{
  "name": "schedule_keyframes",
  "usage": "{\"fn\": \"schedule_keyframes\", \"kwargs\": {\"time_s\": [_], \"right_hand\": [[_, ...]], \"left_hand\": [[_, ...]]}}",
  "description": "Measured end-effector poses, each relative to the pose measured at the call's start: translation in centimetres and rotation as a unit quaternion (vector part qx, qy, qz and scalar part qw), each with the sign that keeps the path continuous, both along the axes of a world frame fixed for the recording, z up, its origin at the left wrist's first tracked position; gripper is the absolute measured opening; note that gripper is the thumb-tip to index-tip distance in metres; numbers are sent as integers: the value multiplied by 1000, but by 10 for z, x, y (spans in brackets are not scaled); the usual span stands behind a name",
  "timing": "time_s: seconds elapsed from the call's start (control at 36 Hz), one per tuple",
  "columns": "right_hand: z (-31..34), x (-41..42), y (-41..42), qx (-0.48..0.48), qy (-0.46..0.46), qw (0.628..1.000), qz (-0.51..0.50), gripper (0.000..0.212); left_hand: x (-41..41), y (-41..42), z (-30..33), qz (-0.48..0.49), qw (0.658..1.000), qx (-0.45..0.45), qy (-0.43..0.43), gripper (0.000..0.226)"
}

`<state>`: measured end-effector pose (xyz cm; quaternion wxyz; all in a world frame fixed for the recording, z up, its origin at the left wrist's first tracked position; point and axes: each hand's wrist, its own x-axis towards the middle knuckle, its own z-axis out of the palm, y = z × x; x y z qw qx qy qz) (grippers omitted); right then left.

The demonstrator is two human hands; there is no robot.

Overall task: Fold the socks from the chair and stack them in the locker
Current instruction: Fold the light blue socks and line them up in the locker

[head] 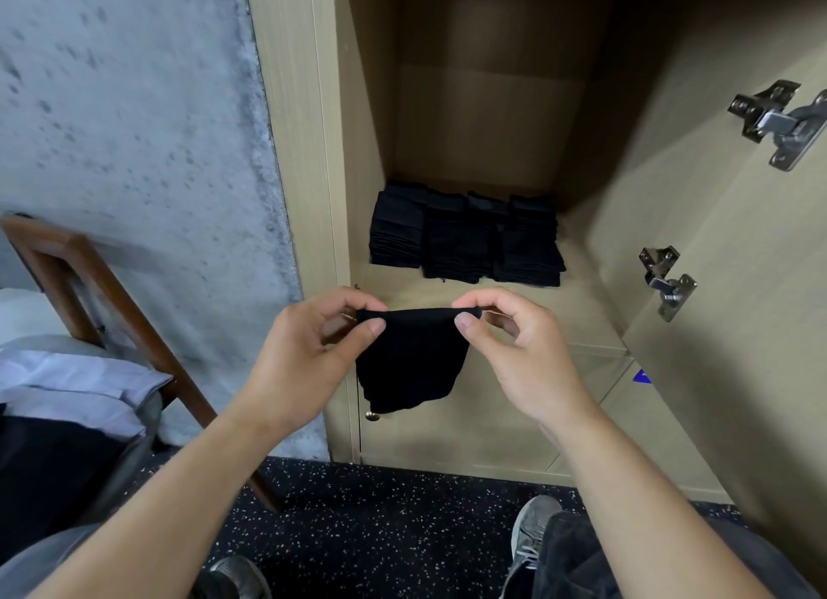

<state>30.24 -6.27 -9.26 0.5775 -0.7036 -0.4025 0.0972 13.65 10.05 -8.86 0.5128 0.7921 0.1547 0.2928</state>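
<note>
1 black sock [411, 356] hangs folded before the locker [716, 249], its top edge pinched at each corner by the left hand [309, 352] and right hand [514, 352], likely to keep the fold flat. Folded stacks [465, 240] wait on the shelf beyond.

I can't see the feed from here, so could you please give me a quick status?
Left hand and right hand pinch folded black sock. Sock stacks on locker shelf. Path clear.
</note>
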Motion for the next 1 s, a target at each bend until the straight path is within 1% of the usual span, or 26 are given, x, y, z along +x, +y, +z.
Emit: {"fn": "schedule_keyframes", "kwargs": {"time_s": [0.11, 0.22, 0.28, 0.39, 0.53, 0.58, 0.67, 0.78, 0.92, 1.0], "right_hand": [[1, -2, 1, 5, 36, 999, 6, 16], [1, -1, 0, 17, 48, 998, -25, 19], [2, -1, 0, 31, 68, 996, -41, 19], [3, -1, 0, 53, 115, 990, -57, 15], [2, -2, 1, 63, 135, 987, -60, 12], [2, -1, 1, 70, 142, 985, -62, 11], [1, -1, 2, 75, 152, 983, -67, 11], [1, -2, 3, 75, 157, 982, -68, 11], [3, -2, 1, 76, 161, 983, -55, 11], [3, -2, 2, 72, 160, 983, -43, 15]], "left_hand": [[0, -3, 0, -15, 1000, 1, -1, 17], [1, -9, 0, -50, 998, 21, 3, 33], [2, -13, -2, -62, 998, 29, 13, 41], [3, -18, -3, -62, 998, 6, 19, 56], [2, -20, -5, -61, 998, 8, 13, 73], [2, -20, -4, -65, 998, 15, 14, 71], [1, -23, -3, -95, 995, 6, 36, 60], [2, -23, -5, -94, 991, 54, 76, 47], [4, -21, -8, -97, 992, 18, 77, 49], [4, -20, -8, -99, 992, -9, 75, 51]]}}
